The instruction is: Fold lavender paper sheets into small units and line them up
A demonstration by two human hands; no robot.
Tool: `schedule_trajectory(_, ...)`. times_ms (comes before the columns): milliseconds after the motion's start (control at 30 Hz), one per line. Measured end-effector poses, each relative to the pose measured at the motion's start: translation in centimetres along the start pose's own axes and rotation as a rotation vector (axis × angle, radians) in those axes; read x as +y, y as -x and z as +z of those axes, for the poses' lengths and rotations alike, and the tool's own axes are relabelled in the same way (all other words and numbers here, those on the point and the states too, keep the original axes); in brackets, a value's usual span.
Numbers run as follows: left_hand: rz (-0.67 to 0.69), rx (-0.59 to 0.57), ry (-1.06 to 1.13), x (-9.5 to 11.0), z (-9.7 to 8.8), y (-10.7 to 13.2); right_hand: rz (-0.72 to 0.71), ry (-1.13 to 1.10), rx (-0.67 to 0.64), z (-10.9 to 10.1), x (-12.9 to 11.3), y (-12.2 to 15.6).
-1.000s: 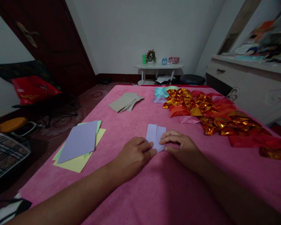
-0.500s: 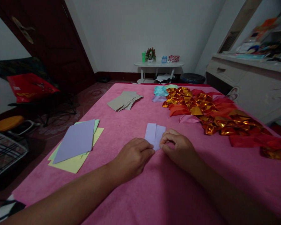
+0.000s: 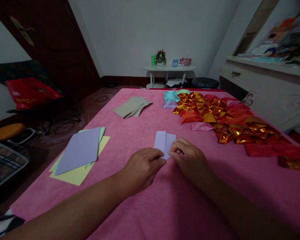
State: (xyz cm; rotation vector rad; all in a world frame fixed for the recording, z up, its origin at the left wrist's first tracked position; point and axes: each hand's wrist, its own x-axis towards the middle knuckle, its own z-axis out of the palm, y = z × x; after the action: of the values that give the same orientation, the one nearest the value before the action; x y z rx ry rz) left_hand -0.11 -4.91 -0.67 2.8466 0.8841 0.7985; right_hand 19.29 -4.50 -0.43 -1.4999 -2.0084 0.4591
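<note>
A small folded sheet of purple paper [image 3: 160,140] lies on the pink tablecloth in front of me, with a lengthwise crease and a flap on its left part. My left hand [image 3: 146,165] is closed at its lower left corner, fingertips pressed on the near edge. At the lower right edge my right hand [image 3: 188,156] pinches the paper between thumb and curled forefinger. The near edge is partly hidden by my fingers.
Left lies a stack of purple, green and yellow paper [image 3: 80,150]. Grey-brown sheets [image 3: 132,107] fan out farther back. Folded gold foil pieces [image 3: 197,106], with red, orange, pink and blue ones, cover the right side. A white side table [image 3: 170,68] stands by the wall.
My right thumb and forefinger have drawn closer together at the paper's lower right edge, narrowing the gap between them. My left hand stays nearly still.
</note>
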Motion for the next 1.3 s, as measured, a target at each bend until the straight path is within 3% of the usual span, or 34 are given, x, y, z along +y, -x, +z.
schedule_trajectory(433, -0.058, -0.001, 0.135, -0.3, -0.1, 0.0, 0.040, 0.053, 0.008, 0.1, -0.2, 0.0)
schedule_trajectory(700, -0.129, 0.063, 0.243, -0.8, 0.1, -0.1, -0.086, -0.231, -0.102, -0.8, 0.8, 0.0)
schedule_trajectory(900, -0.173, 0.083, 0.360, -1.0, -0.3, -0.2, -0.288, -0.166, -0.212, -0.8, -1.1, 1.8)
schedule_trajectory(1067, -0.237, 0.053, 0.420, -1.1, -0.5, -0.3, -0.279, -0.136, -0.211, -0.6, -1.4, 2.1)
schedule_trajectory(1300, -0.215, 0.041, 0.457, -1.6, -0.2, -0.2, -0.284, -0.124, -0.243, -0.5, -1.5, 2.0)
